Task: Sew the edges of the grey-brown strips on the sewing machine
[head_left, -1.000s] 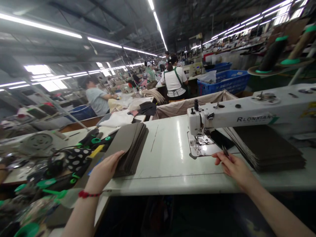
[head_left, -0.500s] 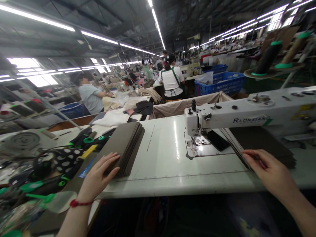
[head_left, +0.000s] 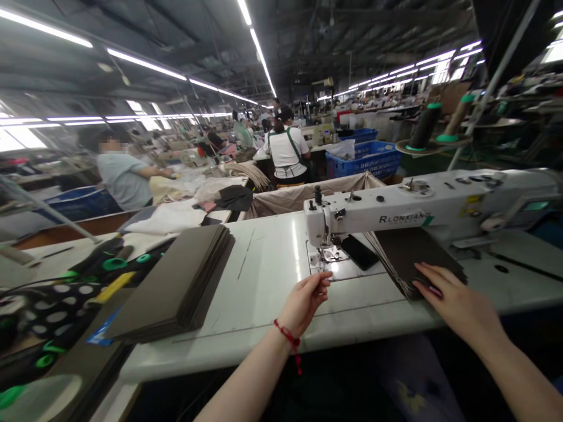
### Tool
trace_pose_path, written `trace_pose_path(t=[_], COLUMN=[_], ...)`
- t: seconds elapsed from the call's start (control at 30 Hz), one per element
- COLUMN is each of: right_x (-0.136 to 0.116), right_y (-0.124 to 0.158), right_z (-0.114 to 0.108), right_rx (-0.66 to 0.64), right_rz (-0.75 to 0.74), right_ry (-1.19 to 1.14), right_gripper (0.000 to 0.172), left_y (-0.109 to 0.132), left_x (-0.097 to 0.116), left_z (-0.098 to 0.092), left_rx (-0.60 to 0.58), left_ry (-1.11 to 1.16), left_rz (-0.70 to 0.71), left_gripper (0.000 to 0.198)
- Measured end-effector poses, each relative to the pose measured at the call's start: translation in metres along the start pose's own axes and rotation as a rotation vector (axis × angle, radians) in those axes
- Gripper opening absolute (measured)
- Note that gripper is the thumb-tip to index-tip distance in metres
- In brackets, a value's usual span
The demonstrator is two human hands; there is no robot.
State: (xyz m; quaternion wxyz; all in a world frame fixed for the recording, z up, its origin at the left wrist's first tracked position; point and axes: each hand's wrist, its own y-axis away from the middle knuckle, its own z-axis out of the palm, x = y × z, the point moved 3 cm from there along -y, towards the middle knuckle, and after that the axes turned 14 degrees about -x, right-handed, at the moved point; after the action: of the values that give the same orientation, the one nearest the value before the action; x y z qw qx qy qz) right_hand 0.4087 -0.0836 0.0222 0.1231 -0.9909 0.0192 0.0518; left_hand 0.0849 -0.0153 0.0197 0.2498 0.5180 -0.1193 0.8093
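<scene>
Stack: a pile of thin dark brown panels (head_left: 411,261), maybe leatherette or stiffened fabric, sits on the white tabletop (head_left: 264,281) right behind the sewing machine's needle area. The left edge is fanned out a bit, so you can see the separate layers.

Handling: looks light per sheet but fairly floppy-stiff, like card with some give. The surface seems matte, though sheets could slide on each other. Best bet is to pinch a single panel at the fanned edge rather than grab the whole pile from the top.

Right grip: open, as far as you can see. The right hand (head_left: 453,299) lies on the near corner of the stack, fingers flat on top, with no clear pinch.

Left grip: can't tell. The left hand (head_left: 303,305), with a red string bracelet (head_left: 288,339) on the wrist, has its fingers curled together just by the needle plate (head_left: 332,257). Anything small in there is too hard to make out.

Machine: a white RLONXIANG sewing machine head (head_left: 373,220) sits over the needle plate, with a black phone-like slab (head_left: 358,252) just beside the plate.

Second stack: a bigger pile of matching panels (head_left: 176,281) sits on the left of the tabletop, well apart from both hands.

Around: polka-dot fabric (head_left: 53,305) lies off to the left, thread cones (head_left: 424,126) stand up on the right, and a blue plastic crate (head_left: 356,161) sits behind. Two co-workers (head_left: 285,152) (head_left: 123,179) are at their own stations further back.
</scene>
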Motion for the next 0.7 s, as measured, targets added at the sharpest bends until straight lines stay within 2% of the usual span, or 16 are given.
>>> trace_pose_path(t=[0.13, 0.27, 0.4, 0.47, 0.6, 0.7], right_x=[-0.004, 0.002, 0.012, 0.014, 0.002, -0.030], right_y=[-0.001, -0.005, -0.008, -0.005, 0.023, 0.053], right_z=[-0.008, -0.006, -0.001, -0.007, -0.048, -0.086], right_rx=[-0.045, -0.076, -0.128, -0.125, 0.010, 0.019], right_rz=[0.001, -0.083, -0.137, -0.159, -0.243, -0.432], right_ry=[0.108, 0.067, 0.048, 0.051, 0.003, -0.089], right_gripper=[0.048, 0.049, 0.046, 0.049, 0.053, 0.061], left_y=[-0.057, -0.082, -0.086, -0.084, -0.069, -0.047], left_x=[0.000, 0.002, 0.002, 0.002, -0.001, -0.010], left_z=[0.024, 0.033, 0.034, 0.034, 0.038, 0.043], left_rx=[-0.076, -0.111, -0.099, -0.088, -0.110, -0.166], left_ry=[0.226, 0.371, 0.428, 0.430, 0.373, 0.306], left_rz=[-0.003, -0.019, -0.050, -0.061, -0.124, -0.236], left_gripper=[0.033, 0.028, 0.024, 0.023, 0.036, 0.056])
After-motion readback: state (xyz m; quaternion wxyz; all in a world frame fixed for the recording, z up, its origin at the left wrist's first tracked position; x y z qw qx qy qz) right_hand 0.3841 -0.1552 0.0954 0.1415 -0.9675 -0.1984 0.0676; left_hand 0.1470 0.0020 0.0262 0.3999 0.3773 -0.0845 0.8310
